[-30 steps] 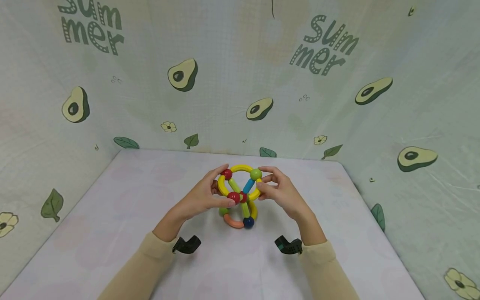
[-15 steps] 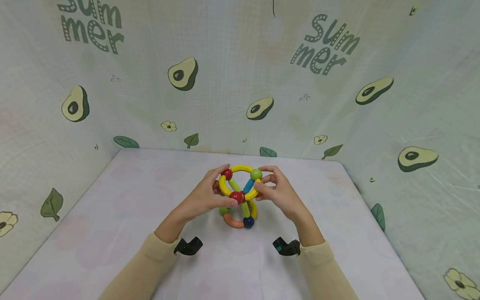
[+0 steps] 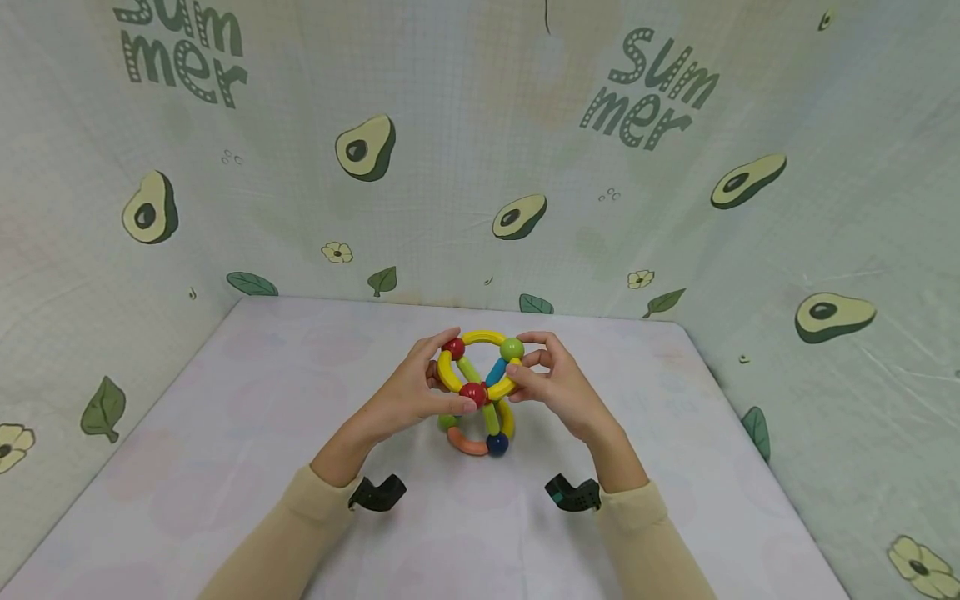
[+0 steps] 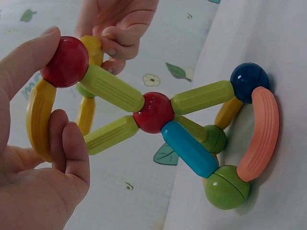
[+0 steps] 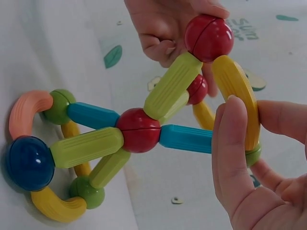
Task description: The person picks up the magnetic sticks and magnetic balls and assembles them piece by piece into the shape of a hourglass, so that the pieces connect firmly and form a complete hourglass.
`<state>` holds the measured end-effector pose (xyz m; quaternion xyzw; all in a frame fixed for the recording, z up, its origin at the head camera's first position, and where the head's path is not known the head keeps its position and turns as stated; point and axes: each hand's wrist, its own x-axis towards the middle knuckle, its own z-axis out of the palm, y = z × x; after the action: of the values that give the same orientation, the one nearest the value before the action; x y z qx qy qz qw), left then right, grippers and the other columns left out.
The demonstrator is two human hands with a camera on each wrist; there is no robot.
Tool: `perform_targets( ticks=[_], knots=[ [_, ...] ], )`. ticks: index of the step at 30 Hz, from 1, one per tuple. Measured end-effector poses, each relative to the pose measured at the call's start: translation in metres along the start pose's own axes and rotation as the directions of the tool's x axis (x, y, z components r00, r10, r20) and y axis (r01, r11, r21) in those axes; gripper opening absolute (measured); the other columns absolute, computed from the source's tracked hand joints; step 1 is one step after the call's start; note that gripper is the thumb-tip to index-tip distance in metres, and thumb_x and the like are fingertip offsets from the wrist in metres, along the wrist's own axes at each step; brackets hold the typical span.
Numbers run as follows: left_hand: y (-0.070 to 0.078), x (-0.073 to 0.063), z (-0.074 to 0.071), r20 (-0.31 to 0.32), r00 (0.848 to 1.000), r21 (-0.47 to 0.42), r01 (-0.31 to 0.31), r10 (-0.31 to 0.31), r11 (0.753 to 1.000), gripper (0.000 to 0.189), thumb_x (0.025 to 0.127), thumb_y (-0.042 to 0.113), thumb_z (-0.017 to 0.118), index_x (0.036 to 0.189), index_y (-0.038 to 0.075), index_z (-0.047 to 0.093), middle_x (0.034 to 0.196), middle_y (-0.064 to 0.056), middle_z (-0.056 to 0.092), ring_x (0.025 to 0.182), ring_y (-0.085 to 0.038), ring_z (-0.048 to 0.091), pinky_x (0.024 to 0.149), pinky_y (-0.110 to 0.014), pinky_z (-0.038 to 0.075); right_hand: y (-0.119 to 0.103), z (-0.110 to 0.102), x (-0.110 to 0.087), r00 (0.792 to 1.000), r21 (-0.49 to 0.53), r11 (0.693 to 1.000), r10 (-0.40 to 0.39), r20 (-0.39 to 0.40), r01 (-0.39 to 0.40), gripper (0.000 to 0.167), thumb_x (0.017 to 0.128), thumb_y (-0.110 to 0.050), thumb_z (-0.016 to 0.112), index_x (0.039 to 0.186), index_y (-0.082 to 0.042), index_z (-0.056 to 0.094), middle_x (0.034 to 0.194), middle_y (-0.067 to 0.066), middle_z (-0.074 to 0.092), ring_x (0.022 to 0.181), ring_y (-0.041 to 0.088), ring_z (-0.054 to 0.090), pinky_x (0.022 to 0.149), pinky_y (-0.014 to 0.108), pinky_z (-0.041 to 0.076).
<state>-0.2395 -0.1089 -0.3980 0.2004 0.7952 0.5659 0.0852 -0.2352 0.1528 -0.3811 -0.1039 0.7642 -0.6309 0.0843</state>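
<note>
A toy of magnetic balls and sticks stands on the table, two three-sided rings joined through a middle red ball [image 4: 153, 112]. Straight sticks in lime and blue run from that ball to both rings. My left hand [image 3: 405, 387] holds the upper ring, thumb at the front red ball [image 3: 473, 393] and index finger on the rear red ball [image 3: 453, 348]. On the other side my right hand [image 3: 562, 385] pinches a yellow curved stick [image 5: 240, 98], its index finger by the upper green ball [image 3: 512, 348]. Below, a salmon curved stick [image 4: 261, 134] and navy ball [image 4: 249, 82] sit at the table.
The white table [image 3: 480, 533] extends around the toy. Behind and at both sides hangs cloth [image 3: 450, 167] printed with avocados and leaves. A black wrist camera [image 3: 377, 493] sits on the left wrist, another black camera [image 3: 573, 493] on the right.
The front red ball has shifted slightly right with my left thumb, and my right hand slightly left, both mostly in the first half second. The lower ring stayed put.
</note>
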Motion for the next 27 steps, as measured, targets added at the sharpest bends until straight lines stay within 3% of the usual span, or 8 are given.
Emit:
perform_targets(
  ticks=[11,15,20,27],
  knots=[
    [0.000,0.000,0.001,0.001,1.000,0.004,-0.012,0.012,1.000,0.104,0.084,0.034,0.093,0.167,0.022,0.031,0.160,-0.013,0.034,0.106,-0.028,0.056,0.091,-0.035,0.057,-0.001,-0.001,-0.001,0.999,0.005,1.000,-0.006,0.034,0.006,0.059,0.104,-0.020,0.071,0.153,-0.011,0.038,0.115,0.020,0.060,0.084,0.029,0.075,0.083,0.034,0.064],
    [-0.002,0.001,-0.002,0.040,0.999,-0.075,0.017,-0.014,0.997,0.104,0.086,0.032,0.091,0.168,0.025,0.027,0.164,-0.012,0.029,0.111,-0.027,0.060,0.095,-0.033,0.059,0.001,0.000,-0.001,1.000,-0.026,1.000,-0.009,0.017,0.009,0.055,0.107,-0.024,0.068,0.152,-0.013,0.040,0.118,0.021,0.059,0.088,0.033,0.074,0.082,0.034,0.064],
    [-0.006,0.003,-0.007,0.075,0.996,-0.213,0.056,-0.041,0.976,0.101,0.090,0.022,0.088,0.169,0.025,0.024,0.167,-0.011,0.032,0.116,-0.028,0.064,0.098,-0.032,0.059,0.004,0.000,0.002,1.000,-0.053,0.998,-0.030,0.000,0.030,0.052,0.109,-0.031,0.062,0.155,-0.016,0.044,0.129,0.022,0.055,0.092,0.033,0.074,0.084,0.033,0.064],
    [-0.011,0.006,-0.008,0.089,0.996,-0.279,0.050,-0.026,0.959,0.089,0.095,0.018,0.083,0.165,0.022,0.028,0.167,-0.012,0.031,0.134,-0.037,0.057,0.104,-0.035,0.056,0.010,0.001,0.005,0.999,-0.014,0.998,-0.053,0.007,0.053,0.043,0.112,-0.030,0.056,0.152,-0.015,0.052,0.138,0.021,0.054,0.096,0.028,0.073,0.089,0.033,0.063]
  ],
)
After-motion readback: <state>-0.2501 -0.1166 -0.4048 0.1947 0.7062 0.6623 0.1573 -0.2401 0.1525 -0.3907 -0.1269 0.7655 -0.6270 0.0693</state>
